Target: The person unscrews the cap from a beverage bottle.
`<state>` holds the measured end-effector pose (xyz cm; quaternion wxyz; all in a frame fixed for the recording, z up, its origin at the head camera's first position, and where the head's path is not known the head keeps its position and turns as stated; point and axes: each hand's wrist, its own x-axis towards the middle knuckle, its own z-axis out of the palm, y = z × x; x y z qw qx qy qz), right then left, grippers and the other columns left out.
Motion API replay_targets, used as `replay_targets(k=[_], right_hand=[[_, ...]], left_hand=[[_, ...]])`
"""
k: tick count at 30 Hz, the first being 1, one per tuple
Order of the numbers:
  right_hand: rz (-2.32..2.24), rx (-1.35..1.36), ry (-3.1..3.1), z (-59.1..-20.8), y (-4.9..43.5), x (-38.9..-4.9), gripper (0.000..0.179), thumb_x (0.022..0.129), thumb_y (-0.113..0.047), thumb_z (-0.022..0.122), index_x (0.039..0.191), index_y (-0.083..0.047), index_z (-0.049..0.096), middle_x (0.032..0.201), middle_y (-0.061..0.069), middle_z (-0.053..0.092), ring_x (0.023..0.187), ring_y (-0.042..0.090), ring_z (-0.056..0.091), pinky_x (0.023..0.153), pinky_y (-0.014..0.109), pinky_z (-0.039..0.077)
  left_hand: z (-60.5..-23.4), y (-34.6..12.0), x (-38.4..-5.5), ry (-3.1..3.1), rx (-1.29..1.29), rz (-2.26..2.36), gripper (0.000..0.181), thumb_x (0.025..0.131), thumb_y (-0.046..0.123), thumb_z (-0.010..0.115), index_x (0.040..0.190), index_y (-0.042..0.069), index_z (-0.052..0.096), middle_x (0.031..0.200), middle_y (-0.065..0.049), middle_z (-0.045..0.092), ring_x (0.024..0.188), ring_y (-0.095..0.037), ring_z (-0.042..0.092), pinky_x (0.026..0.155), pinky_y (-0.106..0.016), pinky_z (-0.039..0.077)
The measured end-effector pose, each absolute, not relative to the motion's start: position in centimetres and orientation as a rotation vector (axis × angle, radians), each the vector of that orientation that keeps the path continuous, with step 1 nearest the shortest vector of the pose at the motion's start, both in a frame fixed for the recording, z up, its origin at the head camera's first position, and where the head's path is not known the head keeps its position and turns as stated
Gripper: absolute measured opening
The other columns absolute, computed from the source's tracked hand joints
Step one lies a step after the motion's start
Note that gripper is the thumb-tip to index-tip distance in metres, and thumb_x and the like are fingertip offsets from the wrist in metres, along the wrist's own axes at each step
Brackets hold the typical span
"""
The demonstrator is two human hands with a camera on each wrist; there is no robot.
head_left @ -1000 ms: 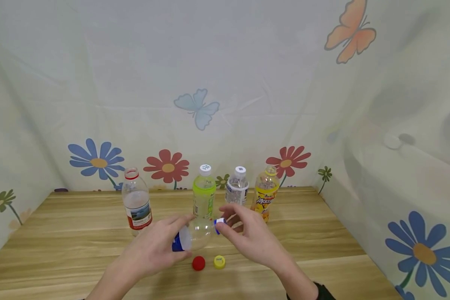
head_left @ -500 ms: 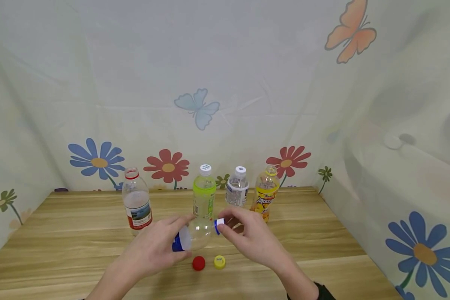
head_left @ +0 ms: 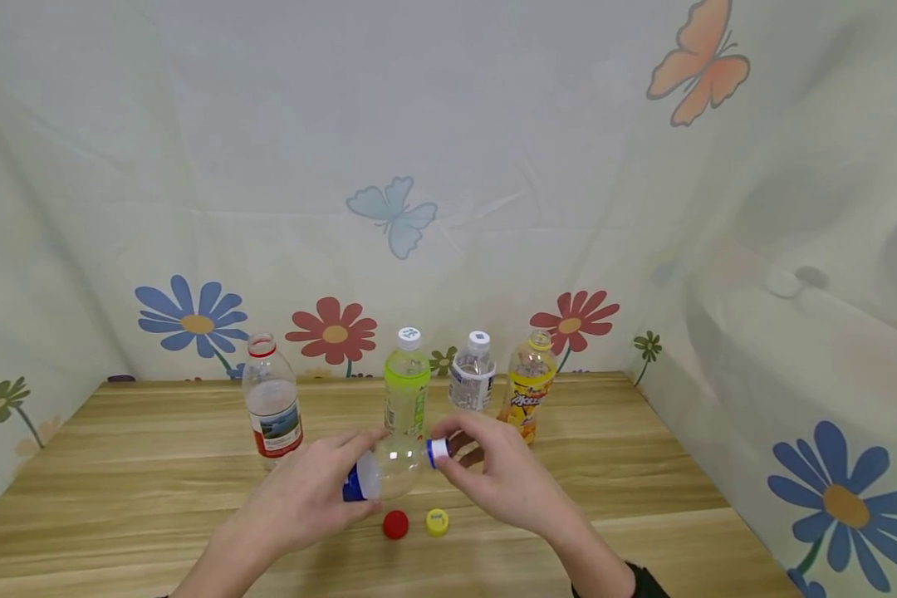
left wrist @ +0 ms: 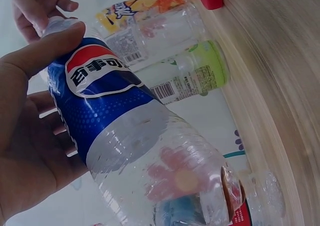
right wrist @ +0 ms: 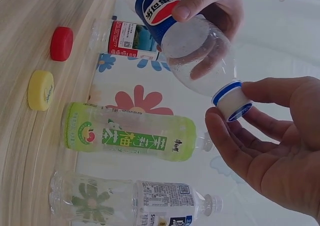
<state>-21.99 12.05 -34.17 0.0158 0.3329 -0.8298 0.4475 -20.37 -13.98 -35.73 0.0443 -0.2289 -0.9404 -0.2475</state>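
Note:
My left hand (head_left: 310, 494) grips a clear plastic bottle (head_left: 399, 469) round its blue label, above the table. The bottle lies tilted on its side, its neck toward the right. In the left wrist view the label (left wrist: 107, 88) has a red, white and blue round logo. On the bottle's mouth sits a white cap (right wrist: 234, 101) with blue bands. My right hand (head_left: 504, 477) pinches this cap between thumb and fingers. Below the bottle, a red cap (head_left: 395, 524) and a yellow cap (head_left: 437, 522) lie on the table.
Behind my hands several bottles stand upright: a capless red-rimmed bottle (head_left: 272, 399), a green-labelled bottle (head_left: 408, 382) and a clear bottle (head_left: 474, 374) with white caps, and a capless yellow-labelled bottle (head_left: 531, 382). A flowered cloth (head_left: 269, 166) surrounds the wooden table (head_left: 157, 465).
My right index finger and thumb have shifted round the cap, and more of its white side shows. My left hand and the bottle have stayed in place.

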Motion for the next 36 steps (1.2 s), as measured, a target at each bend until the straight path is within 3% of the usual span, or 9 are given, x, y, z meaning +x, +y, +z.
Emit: replay_targets(k=[8,15,23,30,36], right_hand=[[1.372,1.050,-2.578,-34.30,12.08,-22.17,0.028,0.093,-0.004,0.076,0.118,-0.013,0.067,0.111,-0.002,0.067,0.097,0.018,0.069,0.080,0.032,0.061],[1.412,0.959,-2.603,-34.35,12.08,-22.20,0.033,0.097,-0.019,0.074,0.128,-0.016,0.063,0.117,-0.004,0.065,0.099,0.015,0.067,0.082,0.032,0.060],[1.388,0.860,-2.641,-34.55,11.97,-22.42,0.027,0.105,-0.032,0.063,0.121,-0.011,0.066,0.102,-0.002,0.067,0.091,0.016,0.065,0.077,0.032,0.060],[1.448,0.900,-2.650,-34.40,12.04,-22.40,0.015,0.103,-0.025,0.067,0.115,-0.016,0.068,0.099,-0.005,0.067,0.089,0.016,0.066,0.075,0.033,0.061],[1.435,0.941,-2.616,-34.45,12.04,-22.32,0.016,0.100,-0.017,0.070,0.114,-0.011,0.068,0.102,-0.002,0.067,0.092,0.017,0.066,0.078,0.031,0.060]], left_hand=[[-35.87,-14.05,-20.41,-2.875,-0.702,-0.708,0.073,0.078,0.034,0.092,0.141,0.015,0.060,0.125,-0.004,0.068,0.096,-0.017,0.066,0.082,-0.042,0.061],[-35.80,-13.93,-20.34,-2.887,-0.678,-0.712,0.073,0.077,0.034,0.092,0.141,0.016,0.060,0.129,-0.007,0.067,0.101,-0.021,0.067,0.084,-0.046,0.060],[-35.77,-13.85,-20.32,-2.896,-0.664,-0.709,0.073,0.078,0.033,0.092,0.141,0.017,0.060,0.129,-0.007,0.067,0.101,-0.022,0.067,0.084,-0.047,0.060],[-35.75,-13.87,-20.27,-2.902,-0.651,-0.731,0.074,0.077,0.033,0.092,0.141,0.016,0.060,0.128,-0.007,0.067,0.102,-0.023,0.067,0.084,-0.047,0.060],[-35.77,-13.96,-20.29,-2.897,-0.661,-0.741,0.074,0.078,0.033,0.092,0.142,0.015,0.060,0.128,-0.007,0.067,0.101,-0.022,0.067,0.084,-0.047,0.060]])
